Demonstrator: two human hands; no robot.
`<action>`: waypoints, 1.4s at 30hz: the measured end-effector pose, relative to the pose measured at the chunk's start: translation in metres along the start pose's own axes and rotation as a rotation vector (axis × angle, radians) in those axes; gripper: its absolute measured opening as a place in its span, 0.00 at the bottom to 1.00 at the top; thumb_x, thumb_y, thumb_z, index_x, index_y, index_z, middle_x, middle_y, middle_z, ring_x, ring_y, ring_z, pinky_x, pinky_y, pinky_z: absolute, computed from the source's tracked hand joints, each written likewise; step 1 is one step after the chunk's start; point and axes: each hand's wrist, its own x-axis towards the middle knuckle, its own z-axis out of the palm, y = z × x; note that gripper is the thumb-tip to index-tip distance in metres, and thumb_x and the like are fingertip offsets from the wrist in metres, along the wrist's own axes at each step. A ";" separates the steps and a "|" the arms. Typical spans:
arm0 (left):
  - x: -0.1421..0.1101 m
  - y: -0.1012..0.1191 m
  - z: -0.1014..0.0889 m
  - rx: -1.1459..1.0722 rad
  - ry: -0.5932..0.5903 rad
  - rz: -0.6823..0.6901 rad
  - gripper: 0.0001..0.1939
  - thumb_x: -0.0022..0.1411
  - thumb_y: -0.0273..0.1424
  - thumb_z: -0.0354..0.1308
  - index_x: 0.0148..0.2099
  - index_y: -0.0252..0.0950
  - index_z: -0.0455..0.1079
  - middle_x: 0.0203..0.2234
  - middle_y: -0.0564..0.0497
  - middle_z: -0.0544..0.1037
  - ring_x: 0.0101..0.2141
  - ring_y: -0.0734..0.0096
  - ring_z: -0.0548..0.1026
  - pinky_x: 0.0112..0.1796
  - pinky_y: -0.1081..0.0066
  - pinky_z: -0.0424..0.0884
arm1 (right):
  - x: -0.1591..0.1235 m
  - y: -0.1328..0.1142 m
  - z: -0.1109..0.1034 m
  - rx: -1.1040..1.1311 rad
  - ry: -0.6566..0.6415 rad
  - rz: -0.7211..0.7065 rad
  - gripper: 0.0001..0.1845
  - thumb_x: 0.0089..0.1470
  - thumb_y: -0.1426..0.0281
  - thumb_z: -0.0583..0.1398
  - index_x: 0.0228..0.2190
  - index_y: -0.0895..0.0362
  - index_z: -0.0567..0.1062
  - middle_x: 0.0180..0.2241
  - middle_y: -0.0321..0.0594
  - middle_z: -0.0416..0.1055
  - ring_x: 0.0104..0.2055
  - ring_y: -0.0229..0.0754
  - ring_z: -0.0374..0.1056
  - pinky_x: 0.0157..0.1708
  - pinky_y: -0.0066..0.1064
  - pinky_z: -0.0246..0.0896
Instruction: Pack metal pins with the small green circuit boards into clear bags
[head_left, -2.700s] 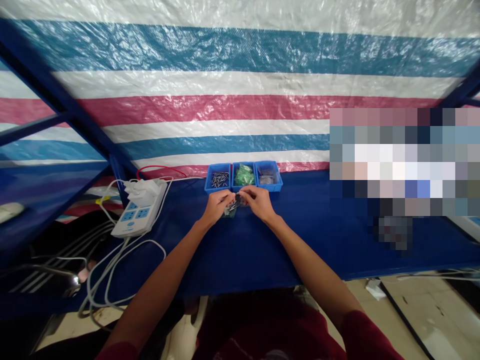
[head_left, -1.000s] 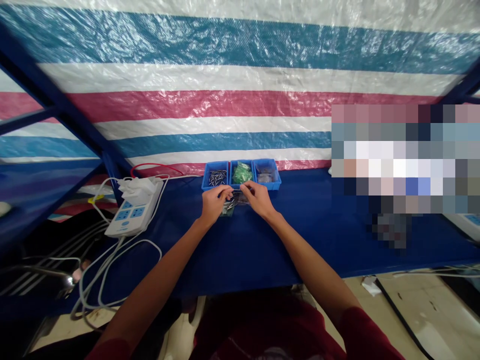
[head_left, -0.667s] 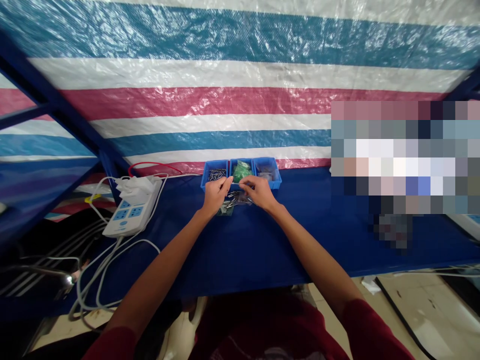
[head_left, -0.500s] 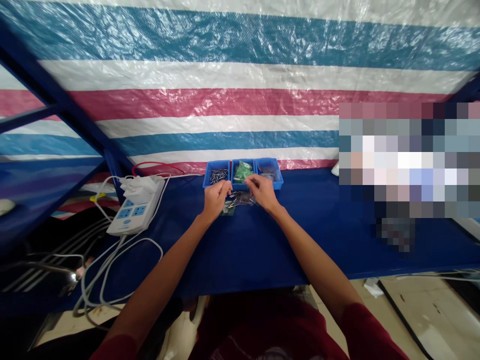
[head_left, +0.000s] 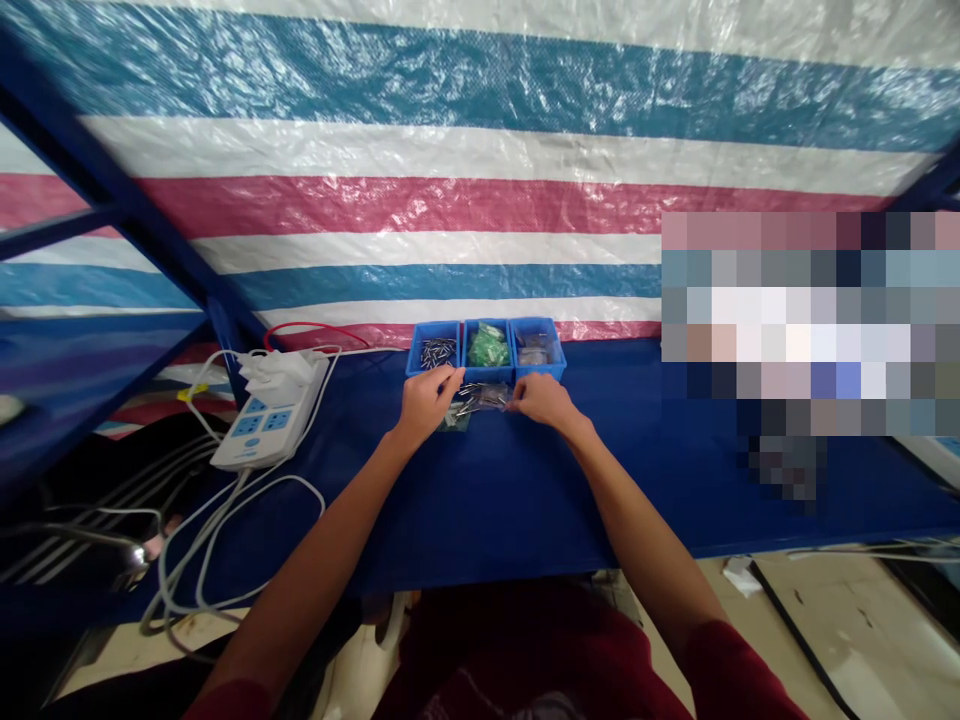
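Observation:
My left hand (head_left: 430, 402) is closed, thumb against fingers, just in front of the left blue bin; what it may grip is too small to make out. My right hand (head_left: 546, 398) has its fingers pinched together at the right edge of a small pile of metal pins or screws (head_left: 471, 397) and a clear plastic bag (head_left: 493, 398). Whether those fingertips hold anything is hidden. Beside my left hand lies a greenish clear bag (head_left: 454, 418). Behind the pile stand three blue bins: one with dark metal screws (head_left: 438, 353), one with green bags (head_left: 488, 346), one with clear bags (head_left: 534, 350).
A white power strip (head_left: 271, 415) with plugs and looped white cables (head_left: 217, 540) lies on the left of the blue table (head_left: 495, 510). A striped plastic sheet (head_left: 450, 210) hangs behind. The right side is pixelated.
My right hand has moved down and to the right, from in front of the middle bin to the pile's right edge. My left hand has shifted slightly left.

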 end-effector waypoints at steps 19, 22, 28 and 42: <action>0.015 -0.009 0.009 -0.239 -0.301 -0.020 0.14 0.62 0.40 0.55 0.38 0.36 0.76 0.32 0.48 0.81 0.31 0.67 0.76 0.31 0.71 0.69 | 0.016 -0.016 -0.001 0.467 0.015 -0.362 0.06 0.53 0.76 0.56 0.28 0.58 0.73 0.20 0.32 0.71 0.21 0.35 0.68 0.29 0.26 0.61; 0.012 -0.007 0.009 -0.247 -0.191 -0.053 0.15 0.63 0.41 0.54 0.33 0.36 0.75 0.27 0.50 0.80 0.27 0.69 0.75 0.30 0.72 0.68 | 0.017 -0.019 0.006 0.640 0.049 -0.343 0.05 0.53 0.72 0.57 0.28 0.57 0.72 0.23 0.34 0.72 0.21 0.36 0.68 0.27 0.27 0.63; 0.000 0.008 0.010 -0.252 -0.099 -0.075 0.20 0.67 0.39 0.49 0.24 0.35 0.68 0.20 0.53 0.73 0.24 0.73 0.71 0.30 0.73 0.66 | 0.002 -0.022 0.019 0.671 0.169 -0.340 0.11 0.56 0.65 0.56 0.28 0.57 0.74 0.24 0.36 0.72 0.23 0.38 0.68 0.27 0.28 0.63; -0.012 0.009 0.008 -0.150 -0.056 -0.004 0.19 0.67 0.39 0.50 0.27 0.36 0.70 0.20 0.52 0.71 0.23 0.74 0.68 0.29 0.72 0.64 | 0.119 0.004 -0.030 -0.523 0.058 0.118 0.19 0.57 0.82 0.51 0.45 0.65 0.77 0.46 0.60 0.73 0.49 0.53 0.69 0.45 0.39 0.61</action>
